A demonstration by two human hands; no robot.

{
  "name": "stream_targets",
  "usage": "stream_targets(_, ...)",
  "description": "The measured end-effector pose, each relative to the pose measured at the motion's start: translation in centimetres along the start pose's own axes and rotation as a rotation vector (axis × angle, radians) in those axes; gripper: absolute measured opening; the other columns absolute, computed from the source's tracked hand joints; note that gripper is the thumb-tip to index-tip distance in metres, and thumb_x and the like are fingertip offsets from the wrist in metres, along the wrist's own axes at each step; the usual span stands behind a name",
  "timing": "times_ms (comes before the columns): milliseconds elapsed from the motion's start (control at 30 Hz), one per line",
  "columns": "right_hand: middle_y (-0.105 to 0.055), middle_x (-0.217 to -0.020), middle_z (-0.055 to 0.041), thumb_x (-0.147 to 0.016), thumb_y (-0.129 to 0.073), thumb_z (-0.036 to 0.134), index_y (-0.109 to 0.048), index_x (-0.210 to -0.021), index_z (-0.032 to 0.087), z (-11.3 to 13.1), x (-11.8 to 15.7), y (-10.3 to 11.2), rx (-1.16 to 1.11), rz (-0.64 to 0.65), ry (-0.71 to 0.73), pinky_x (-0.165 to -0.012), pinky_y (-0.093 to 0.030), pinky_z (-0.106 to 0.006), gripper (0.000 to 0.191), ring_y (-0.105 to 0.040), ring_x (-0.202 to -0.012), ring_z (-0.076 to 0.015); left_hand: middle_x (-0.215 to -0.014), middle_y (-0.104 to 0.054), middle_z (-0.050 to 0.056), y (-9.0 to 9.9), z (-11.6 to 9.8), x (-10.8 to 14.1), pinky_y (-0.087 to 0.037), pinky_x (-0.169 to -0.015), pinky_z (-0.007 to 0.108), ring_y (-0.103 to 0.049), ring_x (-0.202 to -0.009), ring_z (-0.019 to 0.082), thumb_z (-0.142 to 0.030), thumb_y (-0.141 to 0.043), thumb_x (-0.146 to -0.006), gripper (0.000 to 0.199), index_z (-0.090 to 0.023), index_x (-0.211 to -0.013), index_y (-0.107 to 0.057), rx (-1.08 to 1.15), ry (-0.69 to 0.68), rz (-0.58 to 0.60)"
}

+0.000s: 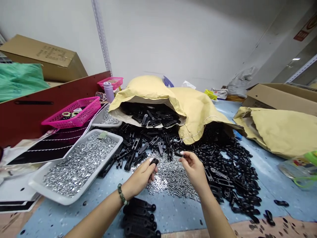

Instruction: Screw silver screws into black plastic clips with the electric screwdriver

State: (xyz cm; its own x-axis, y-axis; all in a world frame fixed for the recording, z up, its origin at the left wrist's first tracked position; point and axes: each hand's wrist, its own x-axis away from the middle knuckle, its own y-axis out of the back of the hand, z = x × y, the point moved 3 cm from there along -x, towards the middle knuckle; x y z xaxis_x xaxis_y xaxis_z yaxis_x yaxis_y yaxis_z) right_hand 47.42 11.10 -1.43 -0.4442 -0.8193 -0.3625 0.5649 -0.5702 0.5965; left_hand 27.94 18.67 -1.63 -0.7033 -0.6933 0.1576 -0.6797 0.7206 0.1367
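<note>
Over the middle of the heap, my left hand (pixel 143 172) is closed round a black plastic part (pixel 154 161), most of it hidden by the fingers. My right hand (pixel 192 167) pinches a small dark piece (pixel 178 154) between thumb and fingertips. Beneath both hands spreads a pile of silvery screws (pixel 177 177), with nuts (pixel 157 185) at its left side. Black slotted plastic parts (pixel 143 148) lie behind my left hand. Smaller black pieces (pixel 237 172) are heaped to the right. Several black assembled parts (pixel 140 216) sit in a row below my left wrist.
A white tray (pixel 34 185) of small metal nuts stands left, with a pink basket (pixel 86 107) behind it. Two yellow paper sacks (pixel 148 87) spill black parts at the back. A folded sack (pixel 284 129), a cardboard box (pixel 279 94) and a clear green-lidded container (pixel 300 170) are right.
</note>
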Motion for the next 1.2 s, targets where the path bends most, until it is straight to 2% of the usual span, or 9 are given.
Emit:
stream_targets(67,-0.059,-0.095,-0.0069,-0.086,-0.049,0.025,-0.059,-0.097,0.019,2.5,1.4,-0.6,-0.288,0.099,0.014,-0.068,-0.048,-0.027,0.016,-0.058,-0.081,-0.0174,-0.074,-0.050,-0.002,0.0,0.0,0.4,-0.034,-0.046,0.023,-0.044,-0.053,0.011,-0.041,-0.036,-0.089,0.025,-0.020,-0.096,-0.047,0.061,0.058,0.026)
stream_targets(167,-0.058,-0.087,-0.0037,-0.080,-0.059,0.025,-0.062,-0.086,0.020,5.2,2.8,-1.7,-0.510,0.212,-0.009,-0.064,-0.046,-0.025,0.008,-0.055,-0.075,-0.0155,-0.069,-0.046,-0.005,0.2,-0.7,1.3,-0.036,-0.051,0.023,-0.044,-0.057,0.012,-0.029,-0.043,-0.086,0.014,-0.020,-0.097,-0.045,-0.096,-0.024,-0.009)
stream_targets(367,-0.061,-0.077,-0.0023,-0.081,-0.061,0.032,-0.066,-0.083,0.019,6.3,3.3,-2.6,-0.510,0.208,-0.099,-0.060,-0.043,-0.025,0.014,-0.054,-0.067,-0.0142,-0.096,-0.060,0.001,0.4,-2.9,3.4,-0.044,-0.075,0.030,-0.056,-0.084,0.018,-0.028,-0.053,-0.087,0.021,-0.022,-0.106,-0.049,-0.538,-0.372,-0.030)
stream_targets(500,-0.061,-0.076,-0.0019,-0.083,-0.061,0.031,-0.067,-0.081,0.019,6.8,3.7,-2.7,-0.410,0.211,-0.056,-0.060,-0.043,-0.025,0.013,-0.054,-0.066,-0.0137,-0.091,-0.063,0.006,0.8,-2.9,3.6,-0.046,-0.073,0.032,-0.061,-0.083,0.022,-0.036,-0.044,-0.094,0.022,-0.018,-0.103,-0.052,-0.846,-0.477,-0.115)
stream_targets(633,-0.060,-0.075,-0.0017,-0.084,-0.060,0.033,-0.065,-0.082,0.019,6.7,4.7,-3.6,-0.442,0.206,-0.090,-0.058,-0.044,-0.024,0.015,-0.055,-0.065,-0.0134,-0.077,-0.062,0.005,0.5,-2.1,4.1,-0.045,-0.062,0.030,-0.061,-0.071,0.021,-0.036,-0.039,-0.095,0.025,-0.017,-0.088,-0.054,-1.008,-0.563,-0.084)
stream_targets(833,-0.059,-0.080,-0.0023,-0.092,-0.046,0.034,-0.059,-0.097,0.020,5.5,6.8,-4.9,-0.416,0.249,-0.077,-0.063,-0.048,-0.027,0.019,-0.058,-0.069,-0.0147,-0.068,-0.059,0.001,1.7,-0.6,4.9,-0.039,-0.056,0.027,-0.056,-0.060,0.016,-0.035,-0.038,-0.096,0.026,-0.019,-0.080,-0.052,-0.918,-0.436,-0.104)
stream_targets(1000,-0.057,-0.087,-0.0060,-0.088,-0.051,0.020,-0.063,-0.086,0.021,4.9,8.6,-6.1,0.069,0.335,0.194,-0.074,-0.045,-0.037,0.012,-0.053,-0.086,-0.0220,-0.064,-0.051,-0.004,4.8,0.1,4.5,-0.035,-0.055,0.026,-0.051,-0.057,0.015,-0.031,-0.043,-0.091,0.012,-0.020,-0.089,-0.047,-0.757,-0.197,-0.170)
stream_targets(1100,-0.056,-0.088,-0.0055,-0.088,-0.051,0.017,-0.063,-0.089,0.023,4.9,9.2,-6.6,0.113,0.395,0.254,-0.075,-0.045,-0.038,0.014,-0.051,-0.087,-0.0219,-0.071,-0.053,-0.003,5.0,0.2,4.3,-0.038,-0.060,0.027,-0.052,-0.065,0.016,-0.025,-0.042,-0.090,0.011,-0.020,-0.082,-0.048,-0.711,-0.225,-0.089)
stream_targets(1200,-0.055,-0.098,-0.0069,-0.089,-0.048,0.016,-0.057,-0.102,0.022,4.4,9.4,-5.7,-0.008,0.300,0.199,-0.078,-0.045,-0.036,0.016,-0.052,-0.092,-0.0211,-0.085,-0.058,0.001,4.0,0.6,4.0,-0.042,-0.072,0.029,-0.054,-0.081,0.017,-0.024,-0.049,-0.089,0.009,-0.019,-0.085,-0.055,-0.698,-0.310,0.069)
